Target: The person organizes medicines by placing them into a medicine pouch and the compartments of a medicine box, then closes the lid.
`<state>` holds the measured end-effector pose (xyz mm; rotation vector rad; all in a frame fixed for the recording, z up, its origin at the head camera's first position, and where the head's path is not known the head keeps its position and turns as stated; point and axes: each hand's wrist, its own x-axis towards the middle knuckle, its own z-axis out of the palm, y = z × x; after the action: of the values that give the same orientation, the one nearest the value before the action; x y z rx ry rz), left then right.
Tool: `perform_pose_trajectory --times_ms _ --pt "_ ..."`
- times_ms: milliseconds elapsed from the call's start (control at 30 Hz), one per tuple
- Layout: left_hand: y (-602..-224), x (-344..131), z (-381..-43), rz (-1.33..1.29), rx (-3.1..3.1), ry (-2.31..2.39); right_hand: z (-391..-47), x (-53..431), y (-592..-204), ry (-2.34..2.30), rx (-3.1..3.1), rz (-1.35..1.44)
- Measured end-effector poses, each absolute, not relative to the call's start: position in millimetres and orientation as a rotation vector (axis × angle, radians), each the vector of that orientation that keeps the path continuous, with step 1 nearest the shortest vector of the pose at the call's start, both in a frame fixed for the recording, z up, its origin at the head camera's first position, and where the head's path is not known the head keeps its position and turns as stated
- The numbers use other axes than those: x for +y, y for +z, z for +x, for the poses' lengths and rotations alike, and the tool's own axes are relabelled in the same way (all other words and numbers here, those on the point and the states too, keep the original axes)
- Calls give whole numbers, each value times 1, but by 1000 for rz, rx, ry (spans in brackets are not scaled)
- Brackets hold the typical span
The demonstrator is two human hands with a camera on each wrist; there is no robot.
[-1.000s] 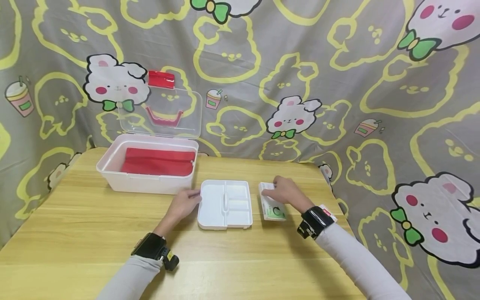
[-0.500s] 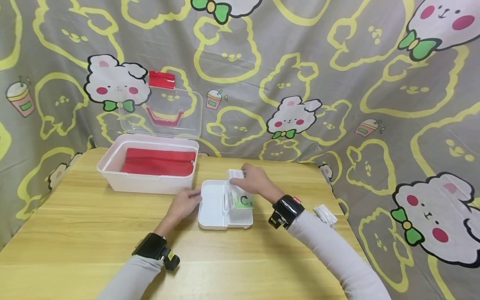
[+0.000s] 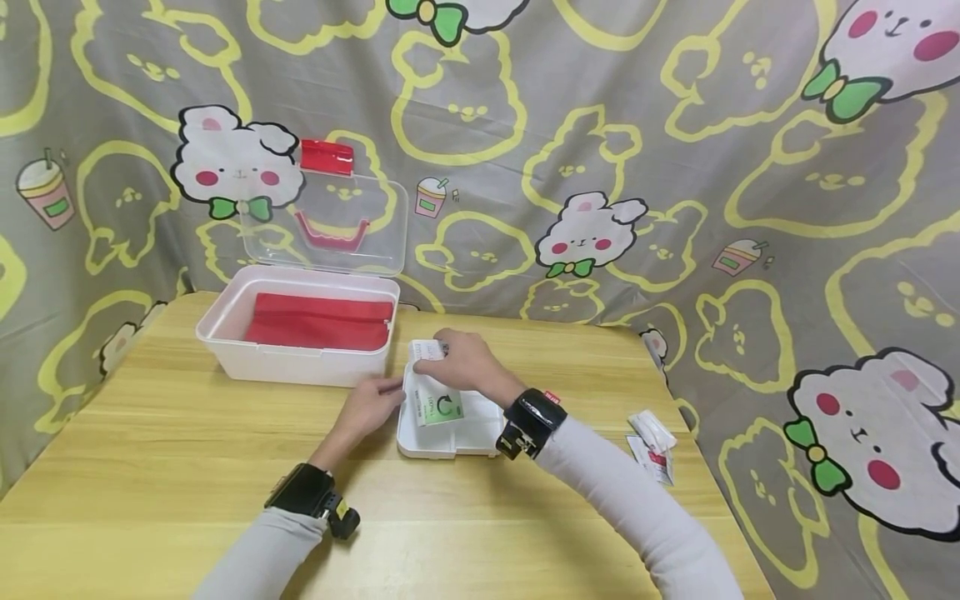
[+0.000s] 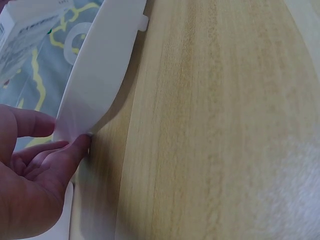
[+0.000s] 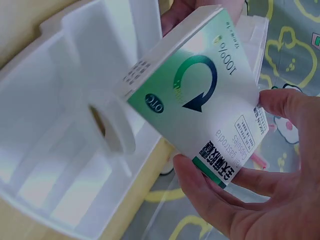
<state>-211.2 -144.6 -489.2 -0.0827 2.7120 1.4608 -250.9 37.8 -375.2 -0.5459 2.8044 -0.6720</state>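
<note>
A white divided tray (image 3: 478, 427) with a raised middle handle lies on the table. My left hand (image 3: 366, 410) pinches its left edge; in the left wrist view the thumb and fingers meet at the corner of the tray (image 4: 100, 70). Over the tray's left, undivided compartment, my right hand (image 3: 467, 360) holds a white and green medicine box (image 3: 441, 406) by its far end. The right wrist view shows the box (image 5: 200, 95) tilted between thumb and fingers, with a round arrow, "OTC" and "capsules" printed on it. Part of the tray is hidden beneath the box and right hand.
A translucent white storage box (image 3: 300, 364) stands at the back left, its clear lid (image 3: 262, 229) raised, a red pouch (image 3: 322, 321) inside. Small white packets (image 3: 652, 433) lie near the table's right edge. A patterned curtain (image 3: 480, 108) hangs behind the table.
My right hand has carried the medicine box leftwards from beside the tray to above its left compartment. The packets on the right have come into fuller view. My left hand stays at the tray's edge.
</note>
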Motion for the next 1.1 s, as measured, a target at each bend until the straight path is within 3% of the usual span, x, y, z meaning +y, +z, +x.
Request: perform_pose_trajectory --times_ms 833,1100 --pt "-491 -144 -213 -50 2739 1468 -241 21 -403 -690 2745 -422" --pt "-491 -144 -212 -88 2724 1471 -243 28 -405 -661 2770 -494"
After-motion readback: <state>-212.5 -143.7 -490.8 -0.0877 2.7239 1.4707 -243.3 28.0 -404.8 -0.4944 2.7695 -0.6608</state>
